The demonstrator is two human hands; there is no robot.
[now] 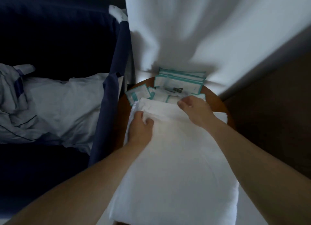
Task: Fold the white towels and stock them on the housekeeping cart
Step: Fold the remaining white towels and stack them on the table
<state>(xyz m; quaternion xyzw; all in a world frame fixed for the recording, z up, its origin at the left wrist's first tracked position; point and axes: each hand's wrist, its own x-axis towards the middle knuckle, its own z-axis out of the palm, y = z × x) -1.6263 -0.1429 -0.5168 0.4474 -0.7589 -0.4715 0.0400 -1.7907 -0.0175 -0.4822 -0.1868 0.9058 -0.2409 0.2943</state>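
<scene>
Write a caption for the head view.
Left hand and right hand hold a folded white towel on a wooden top beside teal-edged packets.

Bare left hand [140, 129], bare right hand [193, 109], both forearms [80, 182] uncovered to frame edge

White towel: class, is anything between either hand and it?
Nothing visible. The left hand and right hand both hold the white towel at its far end; teal-edged packets lie just beyond.
</scene>
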